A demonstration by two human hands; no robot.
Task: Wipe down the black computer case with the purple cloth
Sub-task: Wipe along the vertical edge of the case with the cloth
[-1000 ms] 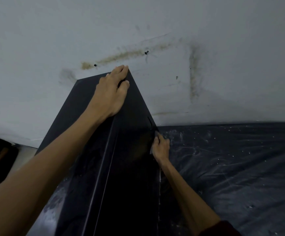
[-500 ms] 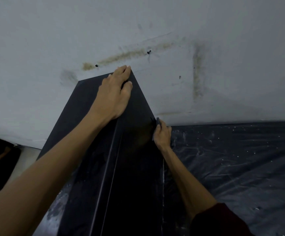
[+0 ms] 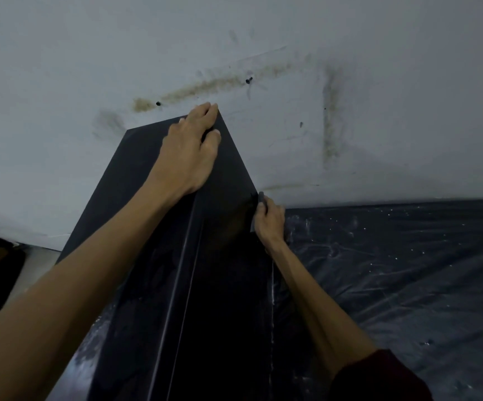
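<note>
Black boxy computer case [image 3: 130, 192] is running lengthwise toward the wall [image 3: 393, 39]. The right hand [image 3: 269, 221] is pinching the dull purple cloth [image 3: 261, 197] at its far right edge; the left hand [image 3: 189, 151] is lying flat atop.

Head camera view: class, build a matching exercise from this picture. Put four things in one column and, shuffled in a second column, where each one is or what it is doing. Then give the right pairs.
Column one:
1. left hand
2. right hand
3. dark plastic sheet
4. brown stain

Column two:
A. on the wall, above the black computer case
B. rests on the case's top far end
C. lies to the right of the case, speckled white
D. grips the purple cloth against the case's right edge

Pairs: 1-B, 2-D, 3-C, 4-A.
</note>
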